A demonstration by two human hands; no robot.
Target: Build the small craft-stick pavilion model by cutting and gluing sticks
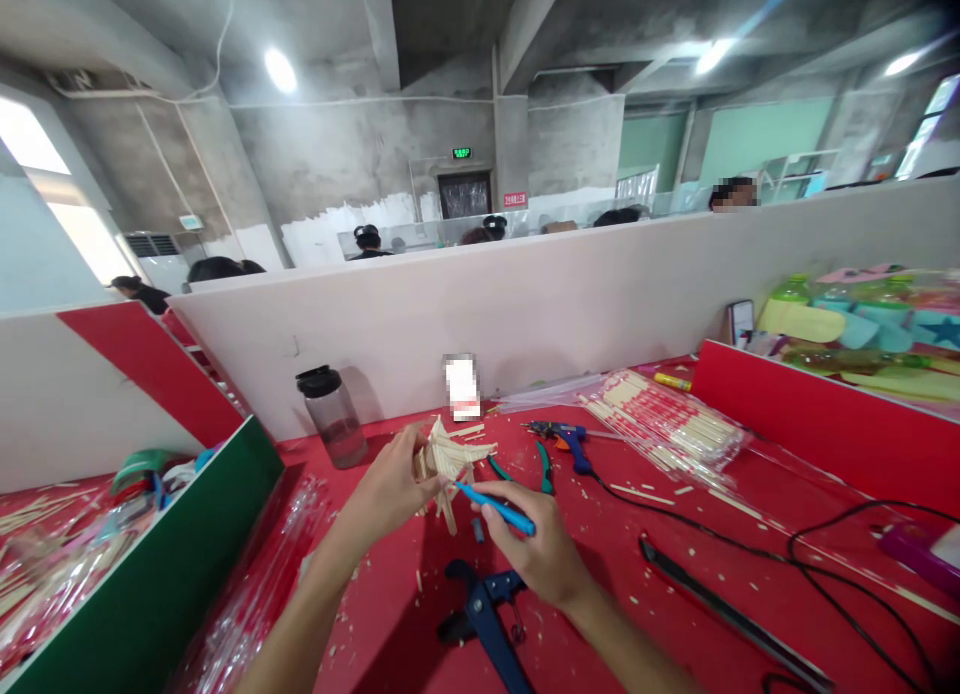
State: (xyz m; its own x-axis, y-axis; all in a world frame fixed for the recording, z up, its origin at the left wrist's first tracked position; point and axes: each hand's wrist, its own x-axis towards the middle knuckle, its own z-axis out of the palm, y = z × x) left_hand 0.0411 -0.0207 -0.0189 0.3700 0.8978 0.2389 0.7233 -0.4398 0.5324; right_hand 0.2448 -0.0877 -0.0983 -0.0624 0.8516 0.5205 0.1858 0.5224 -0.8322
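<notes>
My left hand [396, 482] is closed around the near left side of a small model made of pale wooden sticks [456, 454], with some sticks fanning out past the fingers. In my right hand [541, 546] is a blue pen [504, 509], gripped as for writing. Its tip meets the model close to my left fingertips; whether it touches is too small to tell. A short grey-blue cap-like piece [478, 530] lies below the pen. Nearer to me rests a dark blue cutter [491, 614]. Teal-handled pliers [545, 467] lie just beyond my right hand.
A blue glue gun [568, 442] trails a black cable past bagged wooden sticks [667, 424]. A water bottle [334, 424] and a phone [463, 386] stand by the white partition [390, 324]. A long black tool [727, 604] lies right. Green [157, 564] and red [817, 429] dividers flank the table.
</notes>
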